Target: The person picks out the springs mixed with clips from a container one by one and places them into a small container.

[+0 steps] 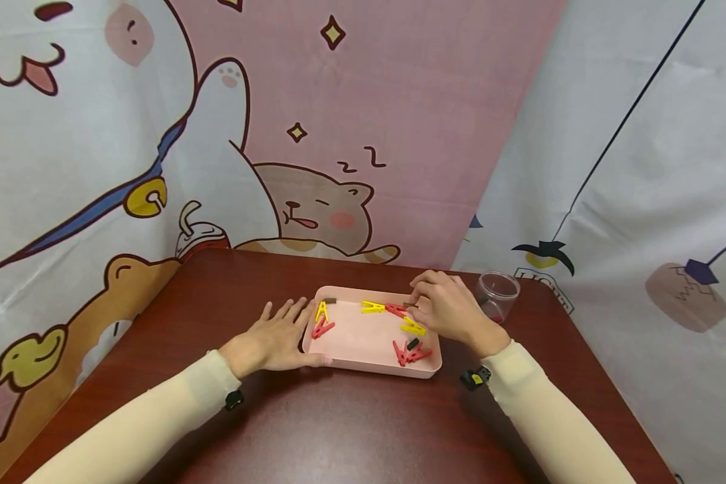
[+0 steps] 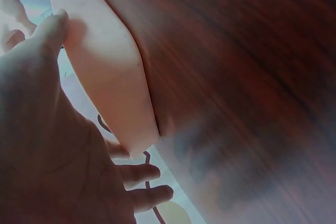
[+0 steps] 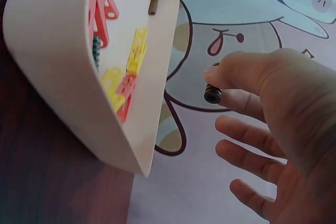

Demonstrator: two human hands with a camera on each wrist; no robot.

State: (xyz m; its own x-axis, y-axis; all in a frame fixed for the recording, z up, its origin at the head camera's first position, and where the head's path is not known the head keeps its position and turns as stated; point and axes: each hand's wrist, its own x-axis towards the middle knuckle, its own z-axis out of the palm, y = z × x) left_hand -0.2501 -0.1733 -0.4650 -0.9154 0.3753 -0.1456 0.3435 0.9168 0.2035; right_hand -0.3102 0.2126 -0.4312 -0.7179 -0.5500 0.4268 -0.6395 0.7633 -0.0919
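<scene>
A pink tray (image 1: 363, 339) lies on the table and holds yellow clothespins (image 1: 372, 307), red clothespins (image 1: 323, 328), a dark green ridged piece (image 1: 413, 344) and a brown ridged piece (image 1: 330, 300). My left hand (image 1: 273, 341) rests against the tray's left side, fingers spread, with the thumb touching the front rim. Over the tray's right end, my right hand (image 1: 446, 308) pinches a small dark brown ridged cylinder (image 3: 212, 94) between thumb and index finger. Its other fingers (image 3: 247, 156) are loosely bent. In the right wrist view, the cylinder is apart from the tray wall.
A clear round jar (image 1: 497, 296) stands behind the right hand, with something reddish near its bottom. The dark reddish wooden table (image 1: 314, 423) reaches back to a cartoon-printed cloth (image 1: 411, 134), which hangs behind and at both sides.
</scene>
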